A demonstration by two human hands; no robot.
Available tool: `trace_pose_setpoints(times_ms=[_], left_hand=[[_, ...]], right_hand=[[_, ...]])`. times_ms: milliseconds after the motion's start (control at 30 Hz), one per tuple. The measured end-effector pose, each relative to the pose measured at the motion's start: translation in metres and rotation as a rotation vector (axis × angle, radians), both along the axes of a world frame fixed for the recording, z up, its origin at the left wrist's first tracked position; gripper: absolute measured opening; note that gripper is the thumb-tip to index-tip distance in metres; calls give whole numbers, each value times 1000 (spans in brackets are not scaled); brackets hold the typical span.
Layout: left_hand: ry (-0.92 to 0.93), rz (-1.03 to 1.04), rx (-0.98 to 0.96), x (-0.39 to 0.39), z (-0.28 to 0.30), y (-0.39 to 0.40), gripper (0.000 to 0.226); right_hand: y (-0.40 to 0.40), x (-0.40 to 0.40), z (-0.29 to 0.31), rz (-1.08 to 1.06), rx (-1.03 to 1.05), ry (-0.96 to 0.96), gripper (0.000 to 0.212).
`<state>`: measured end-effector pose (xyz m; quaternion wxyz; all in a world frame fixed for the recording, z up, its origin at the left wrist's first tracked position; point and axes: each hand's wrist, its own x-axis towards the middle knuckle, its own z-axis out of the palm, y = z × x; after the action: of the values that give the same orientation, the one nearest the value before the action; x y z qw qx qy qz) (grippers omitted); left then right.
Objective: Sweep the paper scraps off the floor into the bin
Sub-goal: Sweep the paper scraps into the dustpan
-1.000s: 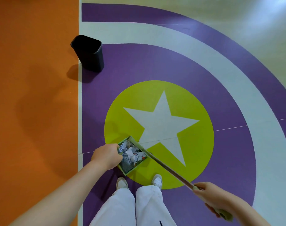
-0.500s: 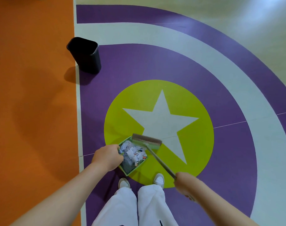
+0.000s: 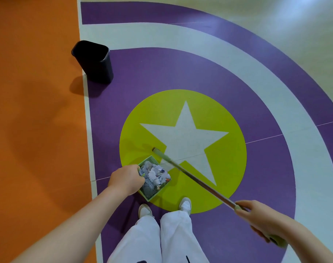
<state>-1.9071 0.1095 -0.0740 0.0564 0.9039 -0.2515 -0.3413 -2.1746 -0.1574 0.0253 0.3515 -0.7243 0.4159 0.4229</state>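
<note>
Nearest the camera, two legs in white trousers [image 3: 158,238] stand with white shoes [image 3: 185,204] at the near edge of a lime-green circle [image 3: 226,168] painted on the floor. Just to the left, the left hand [image 3: 126,180] grips the near-left side of a green dustpan [image 3: 152,195], fingers curled over its rim; the pan is filled with paper scraps [image 3: 155,173], white with a few coloured bits. To the right, the right hand [image 3: 256,215] is wrapped around the pale green grip of a broom [image 3: 196,179], whose thin metal shaft runs diagonally up and left, past the far-right corner of the dustpan. The broom's head lies on the circle, just beyond the pan and at the left edge of a white star [image 3: 184,137]. Farther off, purple flooring [image 3: 161,73] surrounds the circle, bounded by a curved white band. A black bin [image 3: 94,61] stands upright at far left, well apart from the dustpan, on the border between the purple and an orange floor area [image 3: 32,111].
</note>
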Motion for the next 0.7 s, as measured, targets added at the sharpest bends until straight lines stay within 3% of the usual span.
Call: trace_pose_setpoints(times_ms=[167, 267, 367, 600, 700], left_hand=[[-9, 9, -9, -3, -1, 2, 18], [-10, 9, -9, -3, -2, 3, 7], [-11, 14, 0, -4, -3, 6, 15], [30, 44, 28, -7, -2, 8, 40], [97, 56, 48, -5, 2, 13, 46]], right_hand=[[21, 21, -36, 107, -180, -17, 22], [47, 35, -78, 212, -277, 45, 25], [68, 42, -102, 353, -289, 103, 31], [85, 32, -96, 522, -275, 134, 36], [68, 15, -76, 549, -277, 116, 28]])
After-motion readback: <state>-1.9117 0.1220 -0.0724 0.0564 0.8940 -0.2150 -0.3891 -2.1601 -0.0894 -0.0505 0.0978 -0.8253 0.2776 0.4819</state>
